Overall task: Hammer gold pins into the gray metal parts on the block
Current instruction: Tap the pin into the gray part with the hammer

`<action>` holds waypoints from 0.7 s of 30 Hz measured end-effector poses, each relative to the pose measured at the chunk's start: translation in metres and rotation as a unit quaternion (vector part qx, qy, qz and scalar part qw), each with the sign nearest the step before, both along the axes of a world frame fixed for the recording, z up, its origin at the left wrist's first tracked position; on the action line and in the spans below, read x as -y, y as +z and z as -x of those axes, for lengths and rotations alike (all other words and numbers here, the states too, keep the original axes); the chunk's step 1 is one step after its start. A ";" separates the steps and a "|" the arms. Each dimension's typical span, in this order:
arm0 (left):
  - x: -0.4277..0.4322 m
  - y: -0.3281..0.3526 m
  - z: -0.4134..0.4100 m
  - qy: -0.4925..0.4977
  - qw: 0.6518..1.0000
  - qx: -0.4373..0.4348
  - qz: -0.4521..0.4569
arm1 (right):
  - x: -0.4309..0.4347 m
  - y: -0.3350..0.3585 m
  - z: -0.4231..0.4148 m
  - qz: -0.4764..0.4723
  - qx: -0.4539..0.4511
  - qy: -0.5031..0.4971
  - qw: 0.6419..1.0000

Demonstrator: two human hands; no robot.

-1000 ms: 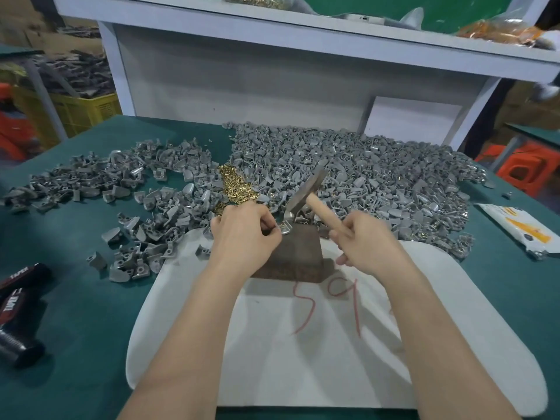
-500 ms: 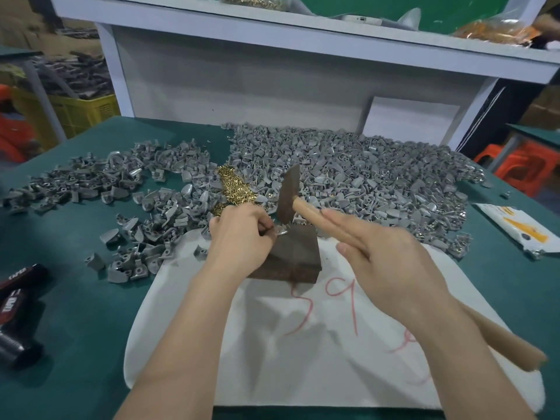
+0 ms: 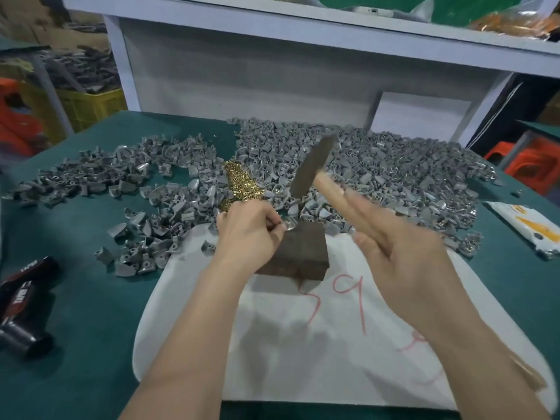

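A dark block (image 3: 303,253) stands on a white pad (image 3: 303,344). My left hand (image 3: 248,231) pinches a small gray metal part (image 3: 290,225) at the block's top left corner; any pin in it is too small to see. My right hand (image 3: 403,253) grips the wooden handle of a hammer (image 3: 315,165), whose dark head is raised and blurred above the block. A heap of gold pins (image 3: 241,184) lies just beyond my left hand. A large pile of gray parts (image 3: 378,171) covers the table behind the block.
A smaller spread of gray parts (image 3: 121,183) lies to the left on the green table (image 3: 91,313). Dark cylinders (image 3: 24,301) rest at the left edge. A white packet (image 3: 527,225) lies at the right. A white shelf unit (image 3: 257,71) stands behind.
The hammer head came down onto the block half a second ago and now stands raised above it again. My left hand stayed at the block's corner.
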State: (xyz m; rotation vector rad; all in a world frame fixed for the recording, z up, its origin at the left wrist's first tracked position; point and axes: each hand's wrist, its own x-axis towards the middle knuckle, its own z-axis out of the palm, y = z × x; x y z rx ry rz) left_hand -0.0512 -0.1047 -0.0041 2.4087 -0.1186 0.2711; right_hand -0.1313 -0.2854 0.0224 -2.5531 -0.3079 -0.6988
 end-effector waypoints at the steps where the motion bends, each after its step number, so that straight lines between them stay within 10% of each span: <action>1: 0.000 0.000 0.000 0.004 1.000 -0.002 -0.001 | 0.003 -0.003 -0.001 0.030 -0.068 -0.007 0.997; 3: -0.001 0.000 0.001 0.007 1.000 -0.004 -0.004 | 0.009 -0.005 -0.004 0.083 -0.130 -0.042 0.987; 8: -0.001 -0.004 -0.001 -0.007 1.000 0.018 -0.004 | -0.001 -0.001 -0.001 -0.040 0.059 0.015 0.997; 14: -0.002 -0.001 0.001 0.001 1.000 -0.005 0.015 | 0.007 -0.005 -0.014 0.061 -0.133 -0.009 0.989; 21: -0.001 0.000 0.000 0.003 1.000 -0.015 0.004 | 0.016 -0.027 -0.061 -0.224 -0.214 -0.048 0.950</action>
